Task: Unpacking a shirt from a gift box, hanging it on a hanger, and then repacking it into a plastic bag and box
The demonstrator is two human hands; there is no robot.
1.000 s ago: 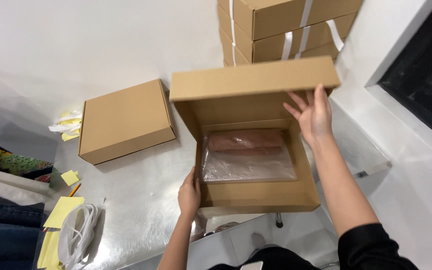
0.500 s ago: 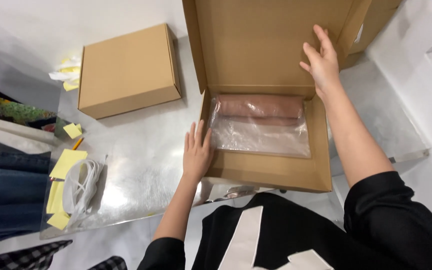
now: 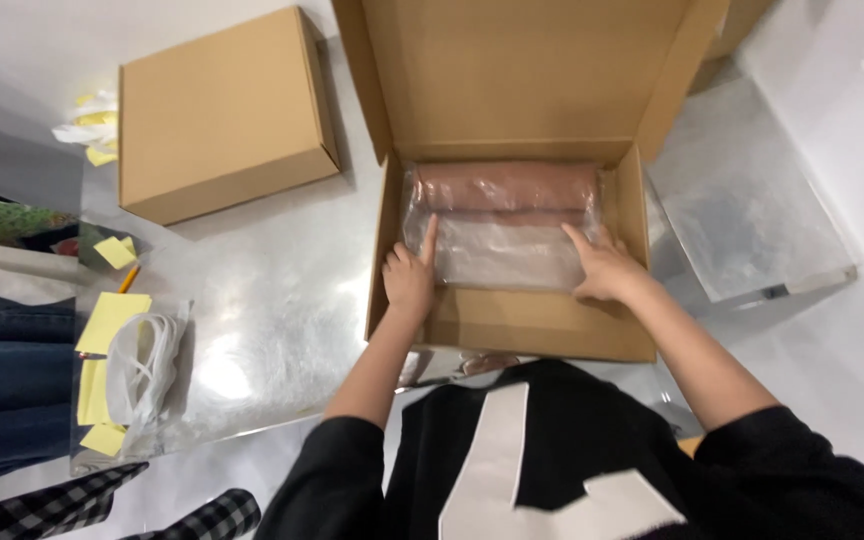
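Note:
An open cardboard box (image 3: 542,325) lies on the clear table in front of me, its lid standing up at the far side. Inside lies a clear plastic bag (image 3: 507,225) with a folded pinkish-brown cloth in it. My left hand (image 3: 410,275) rests at the bag's left end, its forefinger stretched along the plastic. My right hand (image 3: 602,265) presses its fingers on the bag's right end. Neither hand grips anything.
A shut cardboard box (image 3: 222,110) sits at the far left. Yellow sticky notes (image 3: 107,320) and a white cord in a bag (image 3: 142,365) lie at the left edge. The table's corner (image 3: 802,280) is to the right. A dark garment (image 3: 542,450) hangs below me.
My right hand left the raised lid and came down onto the bag. My left hand moved from the box's outer wall to inside it, onto the bag.

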